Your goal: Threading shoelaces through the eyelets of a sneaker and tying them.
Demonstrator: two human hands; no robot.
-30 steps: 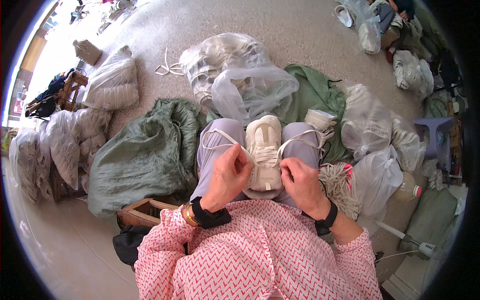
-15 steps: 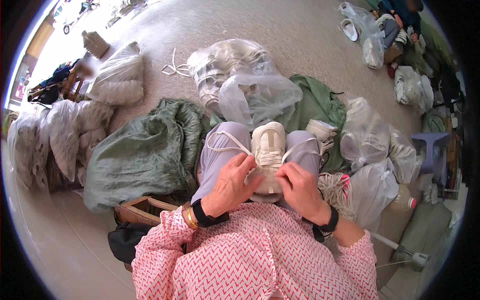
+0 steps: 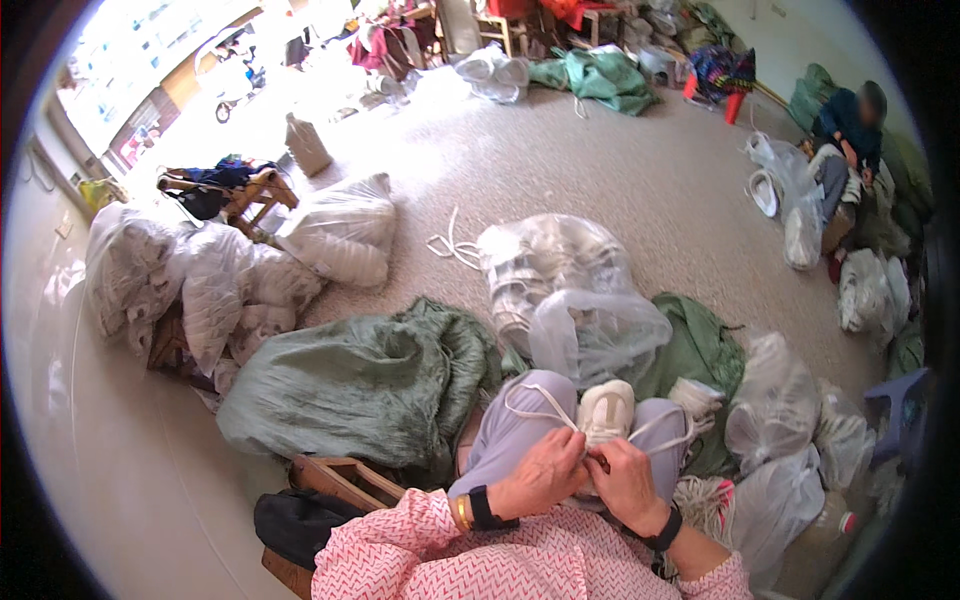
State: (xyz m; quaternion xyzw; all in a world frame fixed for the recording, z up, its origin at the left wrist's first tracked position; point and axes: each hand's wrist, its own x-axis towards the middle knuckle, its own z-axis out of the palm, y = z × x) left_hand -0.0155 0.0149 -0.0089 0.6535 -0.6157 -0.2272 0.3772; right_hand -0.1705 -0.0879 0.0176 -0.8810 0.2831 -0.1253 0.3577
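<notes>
A cream sneaker [image 3: 606, 408] rests between my knees, its toe pointing away from me. My left hand [image 3: 548, 472] and my right hand [image 3: 626, 486] meet over its lacing, hiding the tongue and heel. Fingers of both are pinched at the white shoelace [image 3: 543, 413]. One lace end loops out over my left knee, the other trails across my right knee. What exactly lies between the fingertips is largely covered.
Clear bags of shoes [image 3: 555, 255] lie ahead, beside green sacks [image 3: 360, 385]. A bundle of laces [image 3: 700, 500] and more bags [image 3: 770, 400] are at my right. A wooden stool [image 3: 345, 480] stands left. Far right, a person [image 3: 855, 130] sits among bags.
My view has tilted up and left, so more of the room shows and the shoe appears lower. My hands have come closer together over the lacing.
</notes>
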